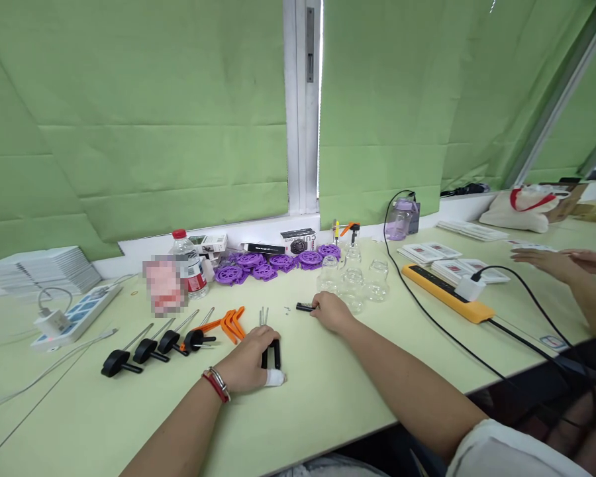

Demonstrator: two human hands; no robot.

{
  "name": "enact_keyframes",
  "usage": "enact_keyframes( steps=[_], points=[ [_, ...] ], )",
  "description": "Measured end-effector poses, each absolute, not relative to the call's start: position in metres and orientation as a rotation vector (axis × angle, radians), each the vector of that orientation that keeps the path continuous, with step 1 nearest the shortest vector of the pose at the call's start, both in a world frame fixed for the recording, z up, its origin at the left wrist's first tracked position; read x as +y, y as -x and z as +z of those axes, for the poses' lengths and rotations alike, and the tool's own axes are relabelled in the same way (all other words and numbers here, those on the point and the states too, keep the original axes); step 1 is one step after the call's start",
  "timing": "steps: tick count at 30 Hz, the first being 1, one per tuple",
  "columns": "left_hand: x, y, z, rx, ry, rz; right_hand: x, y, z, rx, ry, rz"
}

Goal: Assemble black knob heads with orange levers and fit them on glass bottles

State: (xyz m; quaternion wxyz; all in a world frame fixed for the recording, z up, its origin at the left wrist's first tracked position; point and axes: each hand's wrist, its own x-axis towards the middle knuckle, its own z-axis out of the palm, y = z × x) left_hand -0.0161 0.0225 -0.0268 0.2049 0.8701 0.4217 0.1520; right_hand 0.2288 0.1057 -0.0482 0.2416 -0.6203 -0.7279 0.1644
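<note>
My left hand [252, 361], its thumb tip wrapped in white, is closed over several black parts [277, 356] lying on the table, and thin metal rods [263, 317] stick out beyond its fingers. My right hand [332, 311] pinches the end of a small black strip [305, 307] with a row of comb-like points. A few tiny metal pieces [287, 309] lie left of that strip. To the left are several round black knobs with metal shafts [149, 351] and curved orange pieces [232, 323]. Clear glass jars [353, 285] stand just behind my right hand.
Purple openwork discs [263, 270] and a red-capped bottle [193, 268] are at the back. A yellow power strip [447, 293] with cables lies right, a white one [77, 317] left. A co-worker's hands [551, 262] are over the table at far right.
</note>
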Motion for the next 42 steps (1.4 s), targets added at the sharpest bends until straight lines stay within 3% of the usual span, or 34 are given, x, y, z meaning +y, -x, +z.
enact_keyframes(
  steps=[8, 15, 18, 20, 24, 26, 42],
  points=[
    [0.026, 0.020, -0.032, 1.207, -2.379, 0.597, 0.097, -0.222, -0.048, -1.966, 1.546, 0.722],
    [0.022, 0.003, -0.034, 1.267, -2.354, 0.830, 0.074, -0.210, -0.040, -2.075, 1.004, 1.363],
    [0.020, -0.004, -0.034, 1.300, -2.341, 0.811, 0.071, -0.208, -0.039, -2.141, 0.922, 1.435],
    [0.018, -0.006, -0.033, 1.309, -2.312, 0.819, 0.076, -0.209, -0.039, -2.176, 0.940, 1.296],
    [0.016, -0.009, -0.031, 1.283, -2.275, 0.828, 0.098, -0.213, -0.040, -2.095, 1.269, 0.486],
    [0.015, -0.010, -0.030, 1.261, -2.275, 0.813, 0.108, -0.215, -0.042, -2.131, 1.384, 0.261],
    [0.015, -0.013, -0.031, 1.212, -2.150, 0.781, 0.089, -0.209, -0.051, -2.327, 1.355, 0.378]
  ],
)
